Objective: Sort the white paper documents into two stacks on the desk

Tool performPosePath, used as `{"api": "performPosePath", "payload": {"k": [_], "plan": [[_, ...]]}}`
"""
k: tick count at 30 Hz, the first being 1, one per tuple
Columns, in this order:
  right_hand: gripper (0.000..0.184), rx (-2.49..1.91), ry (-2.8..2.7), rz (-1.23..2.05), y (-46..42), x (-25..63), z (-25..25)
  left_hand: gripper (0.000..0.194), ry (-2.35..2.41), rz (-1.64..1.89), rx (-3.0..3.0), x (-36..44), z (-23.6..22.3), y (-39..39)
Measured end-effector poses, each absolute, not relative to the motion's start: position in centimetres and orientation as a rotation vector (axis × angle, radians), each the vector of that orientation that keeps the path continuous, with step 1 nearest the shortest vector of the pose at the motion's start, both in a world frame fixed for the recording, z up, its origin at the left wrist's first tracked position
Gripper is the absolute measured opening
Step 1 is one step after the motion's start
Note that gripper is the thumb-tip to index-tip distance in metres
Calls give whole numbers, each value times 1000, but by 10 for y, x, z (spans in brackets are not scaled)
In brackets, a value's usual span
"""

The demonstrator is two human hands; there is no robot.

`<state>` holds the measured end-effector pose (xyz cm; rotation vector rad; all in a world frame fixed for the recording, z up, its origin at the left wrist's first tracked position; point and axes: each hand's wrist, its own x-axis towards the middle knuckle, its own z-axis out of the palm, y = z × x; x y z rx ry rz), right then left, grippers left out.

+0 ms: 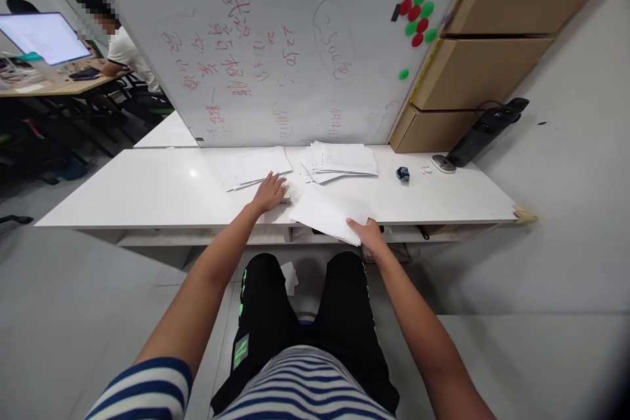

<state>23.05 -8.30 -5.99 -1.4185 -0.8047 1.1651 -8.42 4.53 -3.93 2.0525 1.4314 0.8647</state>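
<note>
Pinching rectangular white paper sheets (327,208) by the near-right end in the right hand (369,236), just right of the palm-down left hand (270,193) of indiscernible grip.

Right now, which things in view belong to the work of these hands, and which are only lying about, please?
Seem part of the job:
- white sheets gripped in the right hand
- left paper pile, near the left hand
- right paper pile

Seem just lying about:
- computer mouse
- black bottle
- small dark-blue object
</note>
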Motion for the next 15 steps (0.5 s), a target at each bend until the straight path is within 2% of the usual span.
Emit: {"api": "performPosePath", "payload": {"k": [15], "plan": [[35,-1449,-898,1324,-69,192,-53,39,1273,867,1926,-85,-31,39]]}}
